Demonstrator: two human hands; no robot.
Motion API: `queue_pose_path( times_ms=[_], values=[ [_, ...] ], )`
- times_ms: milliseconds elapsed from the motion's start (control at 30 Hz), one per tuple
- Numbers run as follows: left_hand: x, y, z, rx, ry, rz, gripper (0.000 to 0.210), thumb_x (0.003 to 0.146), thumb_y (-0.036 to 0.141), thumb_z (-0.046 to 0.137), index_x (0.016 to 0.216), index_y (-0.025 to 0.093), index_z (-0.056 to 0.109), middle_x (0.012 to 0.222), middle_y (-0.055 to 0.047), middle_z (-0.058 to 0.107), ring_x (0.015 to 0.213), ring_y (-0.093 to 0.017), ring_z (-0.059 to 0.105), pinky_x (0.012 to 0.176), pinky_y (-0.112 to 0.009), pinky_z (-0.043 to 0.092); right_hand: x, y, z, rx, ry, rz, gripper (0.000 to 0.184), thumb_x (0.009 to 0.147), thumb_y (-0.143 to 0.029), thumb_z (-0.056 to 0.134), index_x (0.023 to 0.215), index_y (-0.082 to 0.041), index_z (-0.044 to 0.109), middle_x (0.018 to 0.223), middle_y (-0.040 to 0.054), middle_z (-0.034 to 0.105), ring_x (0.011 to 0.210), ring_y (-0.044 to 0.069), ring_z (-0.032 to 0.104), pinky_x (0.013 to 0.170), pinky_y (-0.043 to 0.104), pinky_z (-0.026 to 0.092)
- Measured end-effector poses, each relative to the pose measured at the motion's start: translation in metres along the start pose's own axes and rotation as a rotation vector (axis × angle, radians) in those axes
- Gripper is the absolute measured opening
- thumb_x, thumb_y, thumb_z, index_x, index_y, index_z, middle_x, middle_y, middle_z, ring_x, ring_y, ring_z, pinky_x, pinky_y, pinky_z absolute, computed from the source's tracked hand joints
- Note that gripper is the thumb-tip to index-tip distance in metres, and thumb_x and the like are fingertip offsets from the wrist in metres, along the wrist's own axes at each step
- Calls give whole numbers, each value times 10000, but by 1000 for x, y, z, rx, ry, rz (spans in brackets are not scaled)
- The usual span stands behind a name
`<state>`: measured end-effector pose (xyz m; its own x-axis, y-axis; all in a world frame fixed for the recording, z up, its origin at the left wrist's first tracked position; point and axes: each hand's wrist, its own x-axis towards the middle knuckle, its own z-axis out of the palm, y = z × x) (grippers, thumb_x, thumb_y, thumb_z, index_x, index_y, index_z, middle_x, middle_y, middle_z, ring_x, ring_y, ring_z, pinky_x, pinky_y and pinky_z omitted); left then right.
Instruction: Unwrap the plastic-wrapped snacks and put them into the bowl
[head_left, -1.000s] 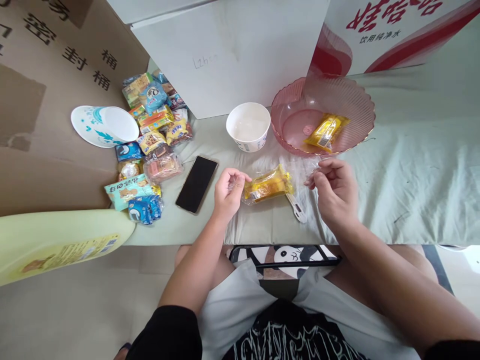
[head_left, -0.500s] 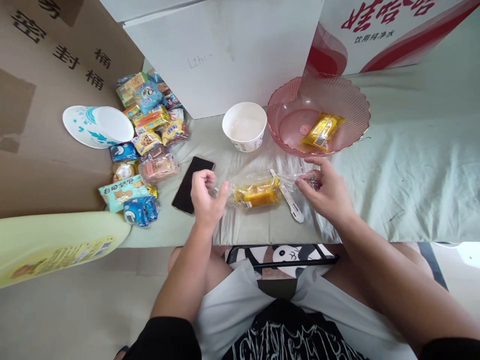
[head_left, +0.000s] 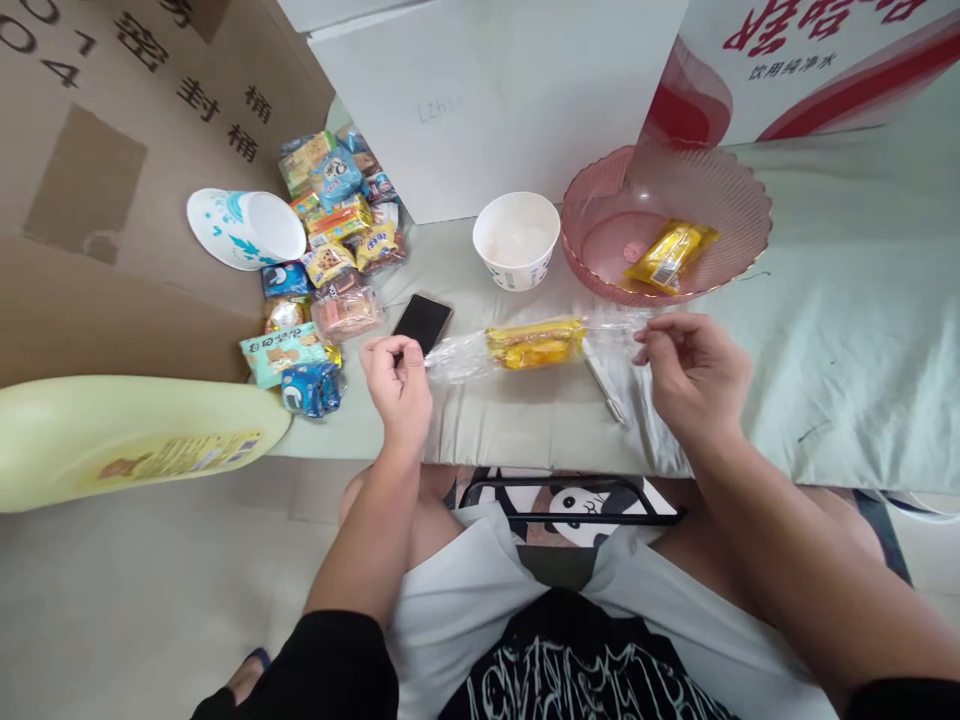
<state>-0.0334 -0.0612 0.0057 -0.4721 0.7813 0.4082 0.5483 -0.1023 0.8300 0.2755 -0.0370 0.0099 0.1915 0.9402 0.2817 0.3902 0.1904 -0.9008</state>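
My left hand (head_left: 397, 390) pinches one end of a clear plastic film (head_left: 459, 357), its thumb and fingers together. My right hand (head_left: 697, 372) pinches the other end, so the film is drawn out lengthwise between them. In its middle lies a yellow snack pack (head_left: 535, 345), wrapped by the film. Whether the pack touches the cloth below, I cannot tell. A white utility knife (head_left: 604, 385) lies on the cloth, partly behind the film. Behind my left hand is a black phone (head_left: 424, 320), partly covered.
A white paper bowl (head_left: 517, 245) and a pink ribbed basin (head_left: 751, 225) stand beyond; another yellow pack (head_left: 673, 256) lies in the basin. Several snack packets (head_left: 337, 225) and a tilted paper bowl (head_left: 247, 228) are at left. Boxes (head_left: 510, 110) border the back.
Both hands have closed on the film's ends and moved apart, pulling it taut. The snack pack sits a little further up in view. The whole view has shifted slightly.
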Motion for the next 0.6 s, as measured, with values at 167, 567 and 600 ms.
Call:
queue_pose_path(
  times_ms=[167,567,600],
  values=[
    [-12,-2,3,54,-403,-94,493,881,678,614,941,198,707,907,-61,682,772,-165,632,658,-277,491,3,-5,-4,34,4,149,103,882,-281,638,956,-228,687,859,1,744,429,79,534,397,231,466],
    [-8,2,36,-32,-223,56,337,921,447,631,742,175,718,817,-59,688,747,-150,625,641,-260,476,6,2,-15,-48,-11,137,140,820,-251,665,951,-231,708,934,13,769,425,71,448,442,253,408],
    [-8,0,37,-66,-180,59,340,915,454,641,733,176,714,810,-56,683,745,-149,621,652,-261,479,7,5,-16,-56,8,141,128,822,-243,660,939,-232,711,895,5,760,439,77,455,458,255,406]
  ],
)
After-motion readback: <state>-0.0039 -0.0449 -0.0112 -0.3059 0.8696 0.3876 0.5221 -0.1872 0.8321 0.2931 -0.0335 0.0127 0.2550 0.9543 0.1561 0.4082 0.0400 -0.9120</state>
